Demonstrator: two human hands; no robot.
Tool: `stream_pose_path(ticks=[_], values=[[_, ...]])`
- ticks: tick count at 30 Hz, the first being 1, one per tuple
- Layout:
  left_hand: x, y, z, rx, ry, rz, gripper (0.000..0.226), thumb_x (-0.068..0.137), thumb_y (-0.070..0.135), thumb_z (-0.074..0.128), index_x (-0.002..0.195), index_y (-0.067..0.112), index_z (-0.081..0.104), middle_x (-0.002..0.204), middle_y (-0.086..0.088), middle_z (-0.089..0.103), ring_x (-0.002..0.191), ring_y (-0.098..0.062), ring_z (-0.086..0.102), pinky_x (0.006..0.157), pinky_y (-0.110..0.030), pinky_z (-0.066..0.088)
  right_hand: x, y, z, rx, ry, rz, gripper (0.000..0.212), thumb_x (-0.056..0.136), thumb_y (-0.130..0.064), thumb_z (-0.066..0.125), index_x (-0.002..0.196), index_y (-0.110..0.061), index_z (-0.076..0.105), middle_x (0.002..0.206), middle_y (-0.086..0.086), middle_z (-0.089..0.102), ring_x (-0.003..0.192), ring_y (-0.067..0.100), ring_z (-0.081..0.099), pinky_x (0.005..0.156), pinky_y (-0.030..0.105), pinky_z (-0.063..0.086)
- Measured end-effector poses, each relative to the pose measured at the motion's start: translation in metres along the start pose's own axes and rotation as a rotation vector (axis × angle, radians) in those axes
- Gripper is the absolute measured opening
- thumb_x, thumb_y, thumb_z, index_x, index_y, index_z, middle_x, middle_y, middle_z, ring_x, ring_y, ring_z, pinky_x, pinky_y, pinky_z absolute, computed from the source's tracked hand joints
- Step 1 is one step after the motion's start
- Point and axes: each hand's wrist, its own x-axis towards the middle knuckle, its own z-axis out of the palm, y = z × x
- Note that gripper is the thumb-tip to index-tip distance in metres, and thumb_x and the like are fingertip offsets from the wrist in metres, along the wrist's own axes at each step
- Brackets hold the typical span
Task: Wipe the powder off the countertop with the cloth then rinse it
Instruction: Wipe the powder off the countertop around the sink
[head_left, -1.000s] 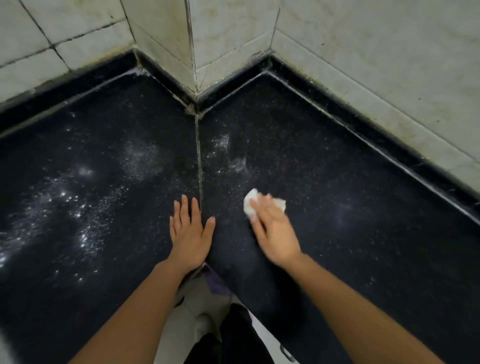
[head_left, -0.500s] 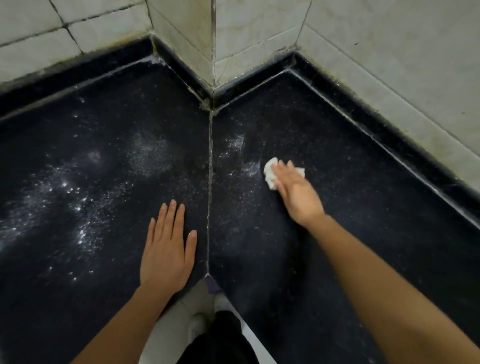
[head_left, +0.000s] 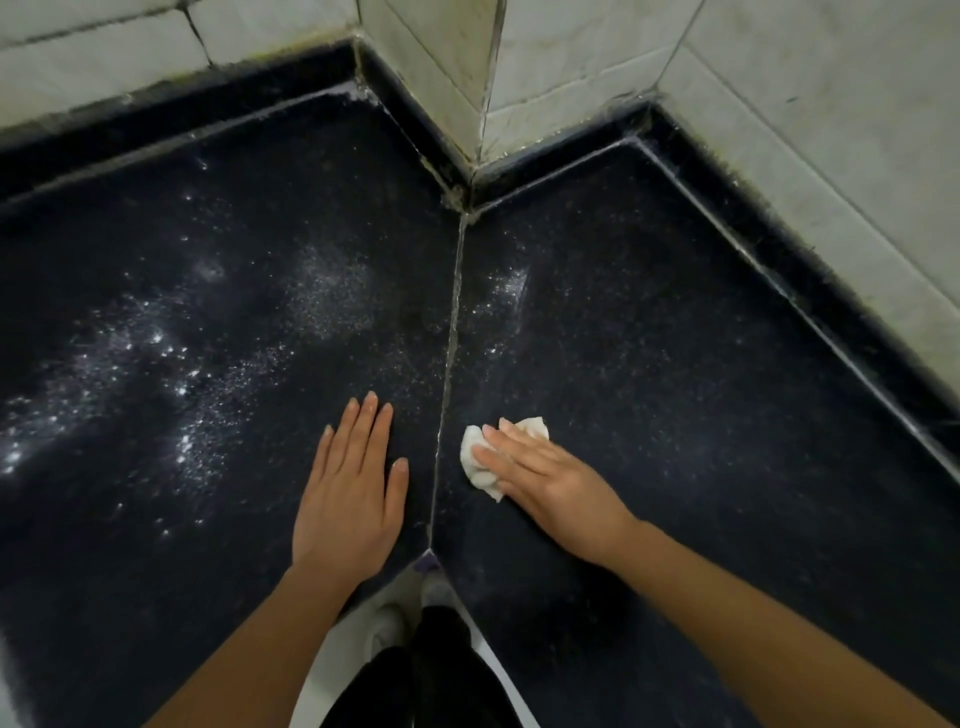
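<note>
A black speckled countertop (head_left: 675, 364) fills the corner, with a pale seam (head_left: 451, 343) running down its middle. White powder (head_left: 171, 374) is scattered widely over the left slab, and a small patch of powder (head_left: 511, 286) lies just right of the seam. My right hand (head_left: 550, 478) presses a small crumpled white cloth (head_left: 475, 462) flat on the right slab, close to the seam. My left hand (head_left: 353, 488) rests flat and open on the left slab, fingers apart, holding nothing.
Pale tiled walls (head_left: 779, 104) with a jutting corner (head_left: 467, 78) bound the counter at the back and right. The counter's front edge meets in a notch (head_left: 428, 558) by my body; a white floor and my legs (head_left: 415, 665) show below.
My right hand has pulled the cloth back toward me and leftward, from near the small powder patch to beside the seam. The left hand has stayed flat in place.
</note>
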Motion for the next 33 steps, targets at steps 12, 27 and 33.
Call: stream_pose_path(ticks=[12,27,33], values=[[0.0,-0.001,0.002,-0.022,0.002,-0.03,0.057,0.099,0.041,0.019,0.15,0.015,0.015,0.158,0.003,0.008,0.146,-0.009,-0.002,0.118,-0.028,-0.003,0.129,0.127,-0.064,0.033,0.267,0.69,0.041,0.103,-0.017,0.033,0.143,-0.012,0.036,0.153,0.011,0.028,0.145,0.026,0.015,0.113,0.034,0.021],[-0.001,0.0,-0.001,-0.026,-0.028,-0.035,0.057,0.099,0.04,0.02,0.15,0.015,0.016,0.158,0.002,0.008,0.146,-0.01,-0.002,0.118,-0.029,-0.002,0.047,0.078,-0.044,-0.097,-0.138,-0.114,0.041,0.095,-0.011,0.041,0.135,-0.002,0.047,0.141,0.014,0.046,0.136,0.025,0.036,0.117,0.026,0.017],[0.0,-0.001,0.0,-0.034,-0.028,-0.034,0.057,0.099,0.039,0.021,0.15,0.015,0.015,0.159,0.001,0.009,0.146,-0.01,-0.003,0.118,-0.031,0.0,0.137,0.145,-0.072,0.007,0.252,0.597,0.042,0.101,-0.013,0.035,0.143,-0.012,0.036,0.153,0.012,0.028,0.145,0.024,0.016,0.114,0.029,0.019]])
